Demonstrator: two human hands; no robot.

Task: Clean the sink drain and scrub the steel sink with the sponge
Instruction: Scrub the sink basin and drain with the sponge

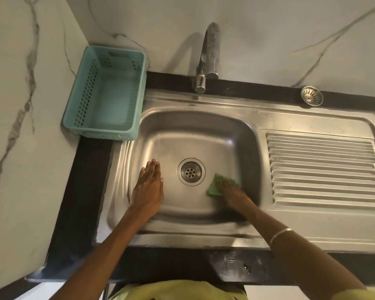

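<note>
The steel sink (pixel 195 135) has a round drain (pixel 191 171) in the middle of its basin, with its holes uncovered. My right hand (pixel 231 190) presses a green sponge (pixel 214 187) flat on the basin floor just right of the drain. Left of the drain, my left hand (pixel 148 187) lies flat on the basin floor, fingers straight and together, holding nothing. The drain's strainer basket (pixel 311 97) sits on the black counter at the back right, apart from the sink.
A chrome tap (pixel 208 57) rises behind the basin. An empty teal plastic basket (pixel 107 94) stands at the back left corner. The ribbed draining board (pixel 323 169) lies right of the basin. Marble walls close the left and back.
</note>
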